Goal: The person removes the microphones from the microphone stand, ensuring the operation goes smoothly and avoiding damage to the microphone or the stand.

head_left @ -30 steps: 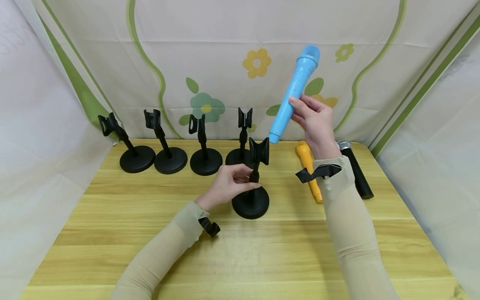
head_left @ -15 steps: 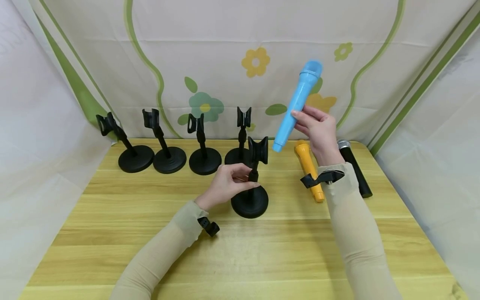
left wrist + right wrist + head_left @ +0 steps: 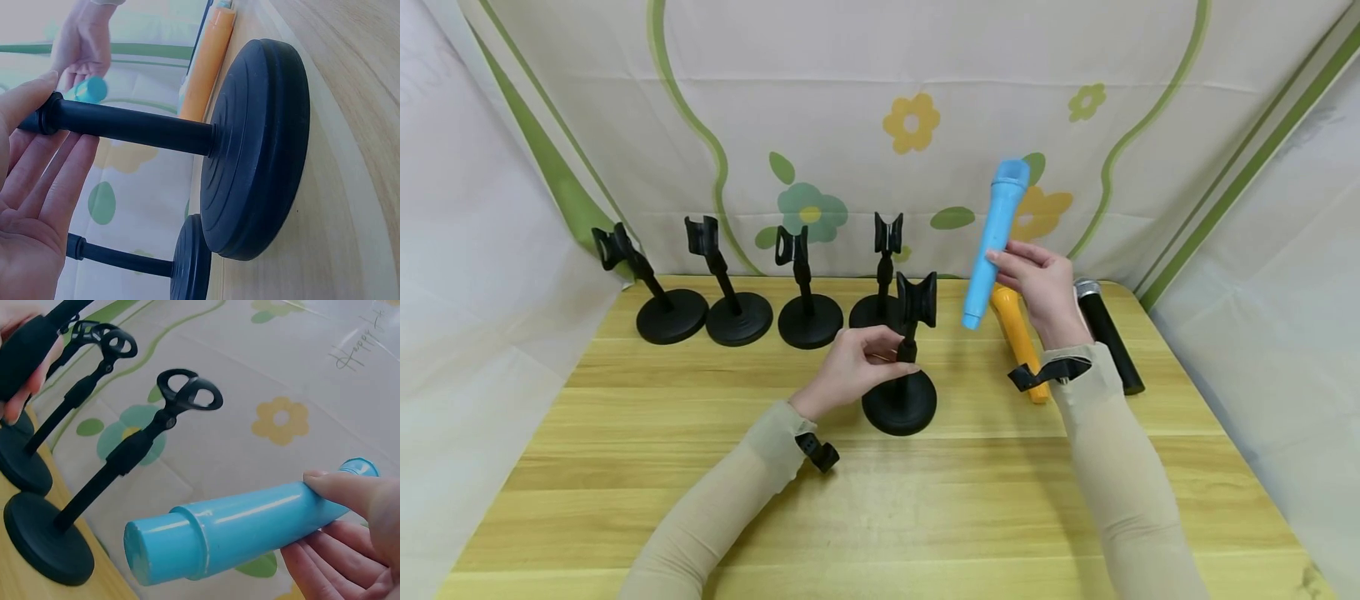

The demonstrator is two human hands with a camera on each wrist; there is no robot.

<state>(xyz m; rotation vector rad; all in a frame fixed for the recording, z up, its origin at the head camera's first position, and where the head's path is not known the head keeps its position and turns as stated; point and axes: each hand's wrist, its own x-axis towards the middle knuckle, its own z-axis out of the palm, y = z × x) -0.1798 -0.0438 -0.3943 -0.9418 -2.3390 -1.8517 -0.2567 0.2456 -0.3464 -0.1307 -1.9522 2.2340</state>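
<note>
My left hand (image 3: 857, 367) grips the stem of a black microphone stand (image 3: 901, 408) at the middle of the table, thumb on one side and fingers on the other. The left wrist view shows the stand's round base (image 3: 256, 150) and its bare lower stem. In my right hand (image 3: 1037, 287), a blue microphone (image 3: 995, 242) is pinched between thumb and fingers, tilted with its head up. Its lower end points down, to the right of the stand's clip (image 3: 917, 300) and apart from it. The right wrist view shows the blue microphone's tail end (image 3: 162, 547) close up.
Behind stand several more black stands, such as the far-left stand (image 3: 672, 317) and the stand behind the gripped one (image 3: 874, 310). An orange microphone (image 3: 1018, 333) and a black microphone (image 3: 1108, 337) lie at the right. A patterned curtain (image 3: 850, 125) hangs behind the table (image 3: 700, 467).
My right hand has lowered the blue microphone and shifted it slightly right, turning it a little more upright. My left hand and the stand it grips have stayed in place.
</note>
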